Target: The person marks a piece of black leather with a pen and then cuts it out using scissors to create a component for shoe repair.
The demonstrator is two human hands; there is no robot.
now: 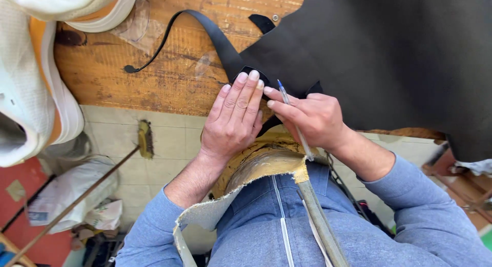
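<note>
Pressing our left hand (pixel 233 118) flat on the black leather (pixel 389 57), fingers extended, we steady it; our right hand (pixel 310 118), beside it, pinches a pen (pixel 292 116); trace slowly.

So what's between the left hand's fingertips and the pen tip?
Head view: only the black leather sheet shows between the left hand and the pen held in the right hand; nothing else.

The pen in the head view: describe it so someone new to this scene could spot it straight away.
Start at the big black leather sheet on the wooden table. At its near edge, the left hand lies flat, and the right hand beside it holds the pen. It is the only thin, pale stick with a blue tip, slanting between those fingers.
</note>
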